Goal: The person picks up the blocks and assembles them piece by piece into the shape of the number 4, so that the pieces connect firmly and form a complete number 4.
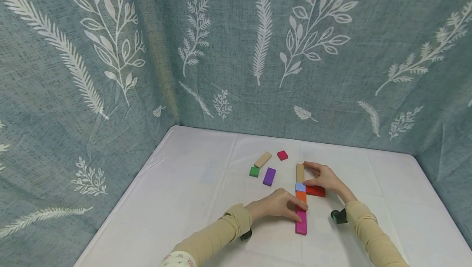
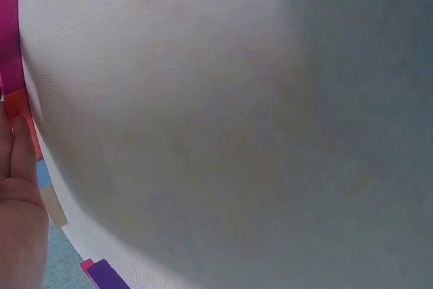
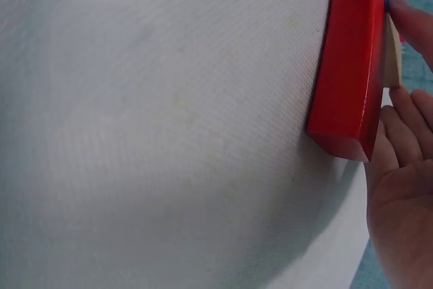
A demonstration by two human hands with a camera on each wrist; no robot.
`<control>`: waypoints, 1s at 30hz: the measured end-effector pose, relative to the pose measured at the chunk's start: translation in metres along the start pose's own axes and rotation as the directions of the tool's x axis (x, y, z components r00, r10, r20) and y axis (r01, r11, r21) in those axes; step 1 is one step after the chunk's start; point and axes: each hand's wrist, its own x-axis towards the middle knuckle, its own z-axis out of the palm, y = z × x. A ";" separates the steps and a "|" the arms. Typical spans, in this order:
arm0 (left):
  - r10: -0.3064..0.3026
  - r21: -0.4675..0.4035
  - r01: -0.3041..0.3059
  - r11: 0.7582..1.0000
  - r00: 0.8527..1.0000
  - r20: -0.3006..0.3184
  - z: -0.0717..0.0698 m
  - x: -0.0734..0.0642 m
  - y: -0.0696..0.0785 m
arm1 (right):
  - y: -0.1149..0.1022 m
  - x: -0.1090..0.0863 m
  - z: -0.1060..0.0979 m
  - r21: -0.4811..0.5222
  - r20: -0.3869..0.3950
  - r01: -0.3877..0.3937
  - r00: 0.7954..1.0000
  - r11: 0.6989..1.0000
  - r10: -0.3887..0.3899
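Note:
Coloured blocks form a line on the white table: a tan block (image 1: 300,173), a small light blue block (image 1: 300,187), an orange block (image 1: 301,196) and a magenta block (image 1: 301,228) nearest me. A red block (image 1: 316,191) juts rightward beside the blue one. My left hand (image 1: 275,203) reaches over the orange and magenta blocks, partly hiding them. In the left wrist view its straight fingers touch the orange block (image 2: 20,109). My right hand (image 1: 327,178) spans the tan block's right side, its thumb near the blue block. The right wrist view shows the red block (image 3: 348,59) beside that hand.
Left of the line lie a purple block (image 1: 269,176), a green block (image 1: 254,171), another tan block (image 1: 263,159) and a small crimson block (image 1: 282,155). A patterned curtain (image 1: 236,54) hangs behind the white table (image 1: 191,168).

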 end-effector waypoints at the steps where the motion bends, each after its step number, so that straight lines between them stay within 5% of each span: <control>1: 0.000 -0.004 0.000 1.000 1.000 0.000 0.000 0.000 0.000 | 0.000 0.000 0.000 0.000 -0.002 0.001 1.000 1.000 -0.001; 30: 0.007 0.005 -0.007 1.000 1.000 -0.021 0.001 0.000 0.000 | 0.001 -0.001 -0.001 -0.010 -0.016 0.021 1.000 1.000 -0.021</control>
